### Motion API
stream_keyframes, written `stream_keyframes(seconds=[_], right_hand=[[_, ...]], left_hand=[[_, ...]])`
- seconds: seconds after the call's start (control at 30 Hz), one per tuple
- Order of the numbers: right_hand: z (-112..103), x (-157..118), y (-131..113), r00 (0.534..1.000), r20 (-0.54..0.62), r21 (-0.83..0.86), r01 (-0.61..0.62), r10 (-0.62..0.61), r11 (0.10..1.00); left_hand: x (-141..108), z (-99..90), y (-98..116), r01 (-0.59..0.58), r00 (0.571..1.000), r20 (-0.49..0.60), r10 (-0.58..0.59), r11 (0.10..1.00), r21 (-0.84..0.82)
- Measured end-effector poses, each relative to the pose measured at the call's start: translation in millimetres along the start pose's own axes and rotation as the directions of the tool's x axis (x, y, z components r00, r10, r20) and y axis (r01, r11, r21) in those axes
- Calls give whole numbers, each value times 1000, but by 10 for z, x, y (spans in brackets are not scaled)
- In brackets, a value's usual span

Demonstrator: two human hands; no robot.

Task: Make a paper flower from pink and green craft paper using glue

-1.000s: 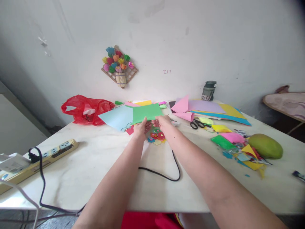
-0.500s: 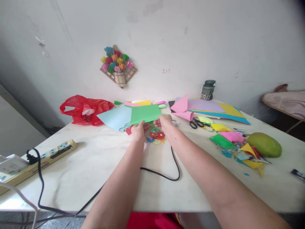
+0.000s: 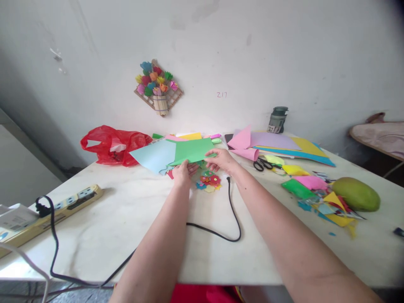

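A green sheet of craft paper [image 3: 194,148] is held tilted above the far middle of the table. My left hand [image 3: 184,171] grips its near edge, thumb on top and fingers underneath. At the sheet's right corner, my right hand [image 3: 221,160] has its thumb above and curled fingers below; its exact contact is partly hidden. A light blue sheet [image 3: 154,155] lies to the left, partly covered by the green one. Just below my hands is a small pile of colourful flower cut-outs [image 3: 210,182], some of it hidden by the green sheet and my fingers.
A black cable [image 3: 235,223] loops across the table, and a power strip [image 3: 75,201] lies at left. A red plastic bag [image 3: 115,145] sits behind. On the right are scissors [image 3: 262,163], pink paper [image 3: 241,141], clay packets [image 3: 298,189], scraps and a green mango-like fruit [image 3: 356,194].
My right hand has shifted slightly right, its fingers more spread at the green sheet's corner. The cable's plug end now shows beside it. My left hand keeps its grip.
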State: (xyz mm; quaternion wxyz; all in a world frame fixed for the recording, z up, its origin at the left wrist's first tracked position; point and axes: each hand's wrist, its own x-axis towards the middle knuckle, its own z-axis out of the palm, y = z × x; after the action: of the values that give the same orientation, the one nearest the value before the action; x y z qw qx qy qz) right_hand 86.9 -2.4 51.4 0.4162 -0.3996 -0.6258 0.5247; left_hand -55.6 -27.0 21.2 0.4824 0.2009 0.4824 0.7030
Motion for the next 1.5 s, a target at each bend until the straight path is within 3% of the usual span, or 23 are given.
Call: stream_keyframes(seconds=[0.23, 0.6, 1.13, 1.27, 1.37, 1.5], right_hand=[[-7, 44, 42, 995, -71, -86, 69, -75, 994], [-23, 93, 82, 990, -144, -20, 2, -5, 1000], [-12, 58, 63, 985, -165, -24, -52, 48, 998], [18, 25, 47, 997, -77, -11, -32, 31, 999], [80, 22, 69, 1000, -2, -73, 9, -9, 997], [172, 65, 148, 996, -34, -200, 70, -79, 977]], left_hand=[[-16, 8, -15, 40, 995, 87, -38, 999, -21], [-22, 20, -35, 79, 964, 254, -75, 997, -9], [15, 52, -26, 153, 975, 163, -148, 988, -16], [-22, 75, 20, 180, 979, 110, -174, 982, -52], [-42, 90, 40, 218, 974, 87, -211, 972, -84], [-23, 95, 24, 246, 968, 84, -238, 964, -98]])
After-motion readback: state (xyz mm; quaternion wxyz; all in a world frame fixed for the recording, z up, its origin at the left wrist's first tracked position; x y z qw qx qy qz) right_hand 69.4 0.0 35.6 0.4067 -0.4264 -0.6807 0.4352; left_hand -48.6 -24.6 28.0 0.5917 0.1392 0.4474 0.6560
